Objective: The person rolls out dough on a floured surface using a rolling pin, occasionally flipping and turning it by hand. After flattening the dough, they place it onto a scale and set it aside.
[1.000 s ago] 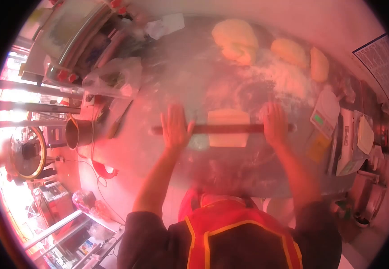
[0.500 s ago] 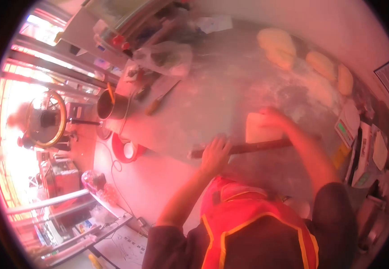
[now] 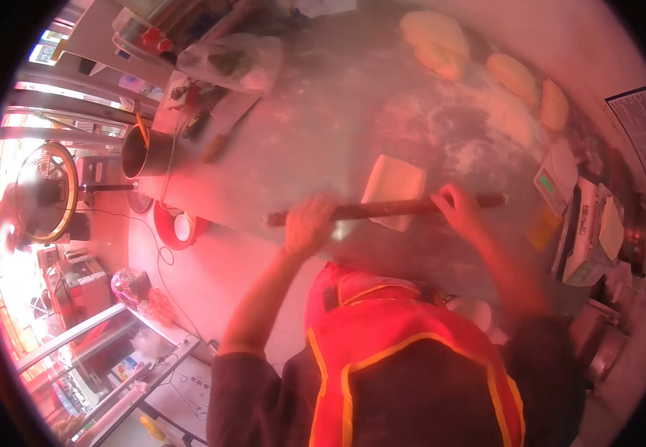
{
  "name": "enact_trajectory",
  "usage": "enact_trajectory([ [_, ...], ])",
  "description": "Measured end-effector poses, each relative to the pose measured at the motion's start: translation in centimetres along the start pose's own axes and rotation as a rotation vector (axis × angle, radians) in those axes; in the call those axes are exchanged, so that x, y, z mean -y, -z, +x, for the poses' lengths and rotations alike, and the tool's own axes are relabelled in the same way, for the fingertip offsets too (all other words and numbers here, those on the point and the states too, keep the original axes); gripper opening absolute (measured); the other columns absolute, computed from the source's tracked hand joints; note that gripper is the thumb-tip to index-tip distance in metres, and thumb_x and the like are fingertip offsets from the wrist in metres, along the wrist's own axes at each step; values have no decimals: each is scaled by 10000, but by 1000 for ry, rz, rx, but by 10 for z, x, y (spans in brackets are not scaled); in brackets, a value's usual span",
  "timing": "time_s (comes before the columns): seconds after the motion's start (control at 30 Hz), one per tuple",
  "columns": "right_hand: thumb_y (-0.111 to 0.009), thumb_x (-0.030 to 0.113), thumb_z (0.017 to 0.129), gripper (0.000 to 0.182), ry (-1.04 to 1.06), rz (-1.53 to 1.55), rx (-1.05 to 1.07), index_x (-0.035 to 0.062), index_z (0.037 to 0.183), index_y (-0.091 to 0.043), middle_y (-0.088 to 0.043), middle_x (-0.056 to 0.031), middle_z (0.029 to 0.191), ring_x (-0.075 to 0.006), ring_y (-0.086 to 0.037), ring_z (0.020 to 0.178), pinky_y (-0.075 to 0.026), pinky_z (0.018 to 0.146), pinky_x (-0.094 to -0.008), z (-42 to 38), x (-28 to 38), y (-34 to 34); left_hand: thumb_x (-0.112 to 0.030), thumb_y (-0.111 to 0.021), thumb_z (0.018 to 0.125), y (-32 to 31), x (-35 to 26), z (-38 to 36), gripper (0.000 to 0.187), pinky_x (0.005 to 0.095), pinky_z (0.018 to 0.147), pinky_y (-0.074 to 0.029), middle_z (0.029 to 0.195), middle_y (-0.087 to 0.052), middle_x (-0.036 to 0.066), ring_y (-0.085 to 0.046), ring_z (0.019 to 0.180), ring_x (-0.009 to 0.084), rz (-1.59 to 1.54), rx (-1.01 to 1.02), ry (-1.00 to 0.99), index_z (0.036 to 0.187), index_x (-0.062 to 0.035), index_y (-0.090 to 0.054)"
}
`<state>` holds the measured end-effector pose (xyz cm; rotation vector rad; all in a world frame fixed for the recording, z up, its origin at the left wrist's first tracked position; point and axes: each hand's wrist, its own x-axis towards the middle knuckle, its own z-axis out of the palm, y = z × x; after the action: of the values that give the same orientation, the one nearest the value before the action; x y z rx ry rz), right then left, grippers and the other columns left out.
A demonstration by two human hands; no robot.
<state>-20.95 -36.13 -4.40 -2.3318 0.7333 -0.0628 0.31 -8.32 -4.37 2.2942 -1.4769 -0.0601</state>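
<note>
A long dark rolling pin [image 3: 367, 211] lies across a flat, pale, roughly rectangular piece of dough [image 3: 397, 179] on the floured table [image 3: 323, 134]. My left hand [image 3: 311, 225] is closed around the pin near its left end. Toward the right end, my right hand [image 3: 457, 207] grips the pin with thumb and fingers. The dough shows above and below the pin, between my two hands.
Several dough lumps [image 3: 513, 77] line the table's far right side. A digital scale [image 3: 555, 177] stands at the right. On the left are a knife [image 3: 215, 147], a plastic bag [image 3: 244, 63] and a metal pot [image 3: 146, 154]. A fan [image 3: 46, 192] is farther left.
My right hand has gone from the dough to the pin and taken hold of it. The pin now crosses the dough, which is turned at a slant. The whole view has shifted.
</note>
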Motion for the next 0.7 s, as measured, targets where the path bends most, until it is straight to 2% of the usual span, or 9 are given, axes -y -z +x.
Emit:
enact_trajectory([
  [0.03, -723, 289, 829, 366, 210, -103, -119, 59, 1088, -605, -610, -127, 1033, -323, -571, 974, -425, 872, -441, -17, -18, 5, -108, -635, 660, 3, 7, 12, 293, 412, 688, -459, 863, -562, 45, -577, 824, 253, -7, -6, -13, 949, -114, -589],
  [0.13, -700, 249, 848, 462, 126, -359, -103, 73, 1241, -532, -540, -145, 1246, -348, -501, 1146, -372, 953, -480, -42, -56, 7, -126, -652, 726, 5, 26, 51, 342, 428, 847, -453, 997, -599, 64, -582, 981, 270, 73, 80, -62, 1061, -92, -596],
  [0.23, -627, 239, 897, 515, 97, -418, -338, 73, 1357, -465, -474, -164, 1377, -369, -455, 1243, -342, 1022, -516, -58, -49, -16, -198, -649, 816, -25, 30, 68, 448, 460, 1019, -375, 1202, -584, 113, -522, 1178, 307, 46, -53, -70, 1229, -53, -553],
  [0.27, -596, 248, 913, 527, 11, -423, -339, 72, 1384, -438, -454, -162, 1405, -365, -432, 1277, -317, 1049, -525, -50, -53, -20, -281, -622, 888, -32, 30, 71, 557, 470, 1095, -308, 1389, -481, 154, -412, 1320, 330, 75, 73, 10, 1351, -15, -465],
  [0.33, -535, 266, 946, 553, -169, -425, -345, 69, 1440, -383, -414, -158, 1460, -358, -384, 1344, -268, 1104, -542, -29, -56, -31, -348, -563, 918, -44, 32, 98, 586, 489, 1109, -273, 1452, -425, 142, -365, 1363, 320, 153, 137, 101, 1410, -62, -424],
  [0.37, -509, 285, 957, 552, -180, -506, -330, 68, 1447, -373, -398, -150, 1475, -346, -363, 1364, -249, 1117, -542, -16, -62, -29, -382, -533, 933, -50, 33, 112, 601, 498, 1115, -255, 1484, -397, 136, -341, 1384, 314, 193, 166, 146, 1439, -86, -403],
  [0.43, -458, 323, 981, 553, -201, -670, -306, 67, 1460, -354, -368, -133, 1505, -321, -321, 1403, -211, 1144, -541, 22, -69, -13, -404, -510, 949, -58, 39, 141, 606, 517, 1119, -241, 1504, -372, 137, -314, 1402, 319, 259, 85, 68, 1454, -92, -387],
  [0.53, -430, 334, 996, 558, -289, -635, -280, 71, 1476, -324, -333, -114, 1531, -285, -261, 1441, -193, 1150, -544, 66, -79, 4, -425, -495, 956, -69, 49, 186, 611, 541, 1124, -221, 1514, -361, 130, -293, 1415, 321, 294, 19, 8, 1458, -97, -384],
  [0.7, -427, 331, 997, 566, -261, -639, -391, 75, 1486, -305, -317, -126, 1537, -302, -251, 1441, -188, 1148, -550, 92, -83, 17, -431, -526, 935, -71, 50, 228, 628, 561, 1132, -217, 1482, -396, 139, -315, 1402, 299, 291, -97, -35, 1429, -62, -409],
])
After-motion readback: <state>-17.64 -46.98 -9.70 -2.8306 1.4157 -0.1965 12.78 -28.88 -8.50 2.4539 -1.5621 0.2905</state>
